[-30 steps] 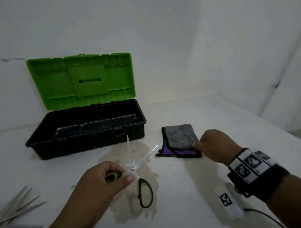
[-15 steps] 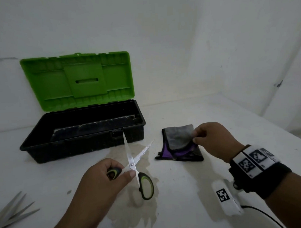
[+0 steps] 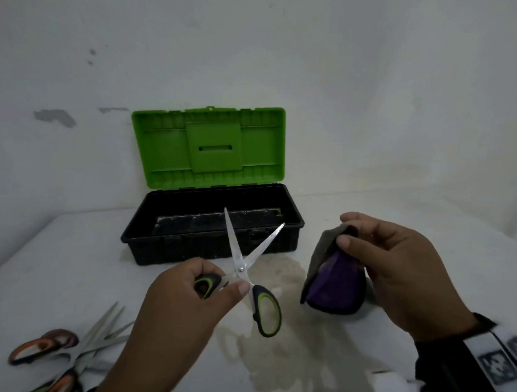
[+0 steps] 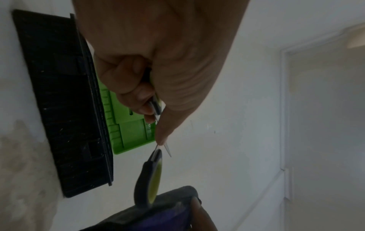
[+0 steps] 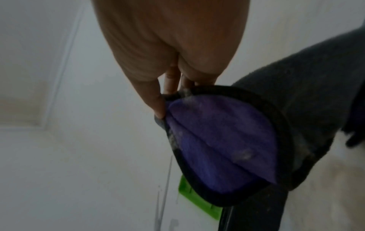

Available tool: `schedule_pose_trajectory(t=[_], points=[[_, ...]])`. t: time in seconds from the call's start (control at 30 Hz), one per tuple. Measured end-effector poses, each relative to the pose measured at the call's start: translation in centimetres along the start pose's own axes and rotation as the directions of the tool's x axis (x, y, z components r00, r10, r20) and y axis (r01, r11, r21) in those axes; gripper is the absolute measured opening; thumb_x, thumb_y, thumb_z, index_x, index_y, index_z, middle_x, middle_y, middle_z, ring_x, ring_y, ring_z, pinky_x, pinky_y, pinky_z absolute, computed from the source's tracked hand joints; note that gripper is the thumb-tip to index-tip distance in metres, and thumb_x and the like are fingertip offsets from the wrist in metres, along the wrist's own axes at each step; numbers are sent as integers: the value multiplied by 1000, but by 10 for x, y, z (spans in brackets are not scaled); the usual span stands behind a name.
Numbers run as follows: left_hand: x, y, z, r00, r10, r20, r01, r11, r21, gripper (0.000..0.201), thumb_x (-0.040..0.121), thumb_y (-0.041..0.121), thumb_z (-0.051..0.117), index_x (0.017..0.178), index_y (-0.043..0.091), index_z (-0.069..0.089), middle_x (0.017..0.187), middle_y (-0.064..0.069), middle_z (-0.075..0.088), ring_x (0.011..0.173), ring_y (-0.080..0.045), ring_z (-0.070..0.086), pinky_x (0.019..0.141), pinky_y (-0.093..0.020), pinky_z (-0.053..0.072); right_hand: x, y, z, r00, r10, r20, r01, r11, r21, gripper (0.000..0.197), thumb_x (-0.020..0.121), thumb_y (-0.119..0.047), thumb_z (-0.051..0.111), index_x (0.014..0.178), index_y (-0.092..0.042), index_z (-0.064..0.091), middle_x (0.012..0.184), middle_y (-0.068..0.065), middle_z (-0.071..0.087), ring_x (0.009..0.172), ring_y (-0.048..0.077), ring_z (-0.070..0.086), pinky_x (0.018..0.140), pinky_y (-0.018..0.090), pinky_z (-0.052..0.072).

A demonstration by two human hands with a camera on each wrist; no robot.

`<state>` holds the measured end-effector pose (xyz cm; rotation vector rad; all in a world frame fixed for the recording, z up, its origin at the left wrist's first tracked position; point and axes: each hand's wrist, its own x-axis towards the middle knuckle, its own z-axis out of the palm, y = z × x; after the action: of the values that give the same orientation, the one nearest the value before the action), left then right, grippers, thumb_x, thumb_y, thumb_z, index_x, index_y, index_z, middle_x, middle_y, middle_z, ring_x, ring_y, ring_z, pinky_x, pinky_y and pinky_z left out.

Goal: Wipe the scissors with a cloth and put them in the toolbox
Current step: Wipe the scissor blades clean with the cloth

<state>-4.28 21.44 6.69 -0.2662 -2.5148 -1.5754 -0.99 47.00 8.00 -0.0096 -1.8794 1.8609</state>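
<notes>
My left hand (image 3: 216, 285) grips one black-and-green handle of the scissors (image 3: 242, 264), held above the table with the blades spread apart and pointing at the toolbox. The free handle (image 4: 149, 176) hangs down. My right hand (image 3: 352, 236) pinches the top of a folded grey and purple cloth (image 3: 333, 281), lifted off the table just right of the scissors. In the right wrist view the cloth (image 5: 223, 140) hangs from my fingertips. The toolbox (image 3: 171, 240) is black, stands open behind the scissors, and its green lid (image 3: 211, 147) leans against the wall.
Several other scissors (image 3: 63, 352) with orange and dark handles lie at the front left of the white table (image 3: 428, 231). A brownish stain (image 3: 286, 350) spreads under my hands. A white tagged device (image 3: 387, 382) lies at the front right edge.
My right hand has lifted the cloth off the table and brought it nearer the scissors. My left hand has raised the scissors slightly. The head view has shifted left.
</notes>
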Motion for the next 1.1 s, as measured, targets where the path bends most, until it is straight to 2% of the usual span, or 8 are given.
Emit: schedule_pose_trajectory(t=[0.1, 0.23, 0.3, 0.4, 0.6, 0.77, 0.93, 1.1], points=[[-1, 1, -12, 1000, 20, -3, -20, 1000, 6, 28, 68, 46, 81, 68, 23, 66, 68, -2, 64, 51, -5, 51, 51, -21, 42, -10, -2, 21, 993, -22, 115, 20, 999, 25, 17, 76, -19, 65, 85, -20, 80, 99, -1, 77, 96, 9, 71, 79, 17, 55], [-3, -3, -23, 999, 38, -17, -38, 999, 1, 26, 70, 44, 80, 70, 22, 65, 66, -3, 64, 49, -5, 49, 51, -23, 43, -22, -3, 46, 989, -57, 135, 52, 998, 34, 18, 92, -5, 55, 98, -13, 71, 95, 8, 77, 94, 17, 73, 80, 23, 58], [-3, -5, -26, 999, 42, -23, -42, 999, 0, 26, 71, 43, 79, 70, 22, 64, 64, 0, 63, 48, -3, 49, 46, -16, 40, -26, -4, 58, 989, -50, 138, 50, 999, 4, 20, 95, -2, 54, 103, -14, 69, 87, 9, 77, 83, 17, 74, 74, 27, 60], [-1, -7, -26, 998, 59, -31, -58, 998, 29, 27, 72, 45, 78, 69, 24, 62, 63, 0, 61, 49, -2, 49, 45, -13, 41, -30, -3, 77, 980, -100, 174, 119, 988, -102, 24, 91, -2, 62, 105, -20, 67, 82, 4, 76, 71, 17, 72, 67, 25, 58], [-1, -12, -24, 996, 87, -34, -84, 992, 99, 28, 73, 50, 74, 71, 25, 60, 63, 1, 60, 59, -8, 53, 48, -13, 40, -35, 4, 104, 956, -248, 157, 287, 897, -337, 17, 81, -16, 79, 83, -31, 70, 82, -18, 74, 74, 0, 70, 65, 7, 49], [-3, -10, -20, 996, 80, -29, -76, 989, 125, 26, 74, 49, 73, 75, 27, 60, 69, 6, 60, 63, -8, 55, 56, -19, 40, -36, 12, 116, 943, -303, 141, 334, 848, -413, 6, 83, -17, 78, 85, -21, 75, 75, -15, 71, 76, -3, 67, 65, 2, 45], [-3, -9, -20, 993, 111, -32, -103, 978, 181, 27, 75, 49, 72, 74, 27, 57, 67, 6, 57, 61, -7, 51, 53, -15, 34, -35, 17, 123, 943, -315, 103, 327, 828, -455, 10, 81, -18, 80, 80, -18, 70, 71, -17, 66, 72, -8, 63, 60, 0, 41], [-1, -8, -20, 987, 159, -18, -151, 966, 209, 29, 75, 47, 73, 71, 26, 54, 62, 6, 52, 56, -7, 45, 51, -10, 36, -28, 16, 121, 953, -299, -42, 250, 860, -444, 19, 81, -24, 81, 72, -19, 65, 65, -11, 66, 65, 7, 63, 54, 6, 41]])
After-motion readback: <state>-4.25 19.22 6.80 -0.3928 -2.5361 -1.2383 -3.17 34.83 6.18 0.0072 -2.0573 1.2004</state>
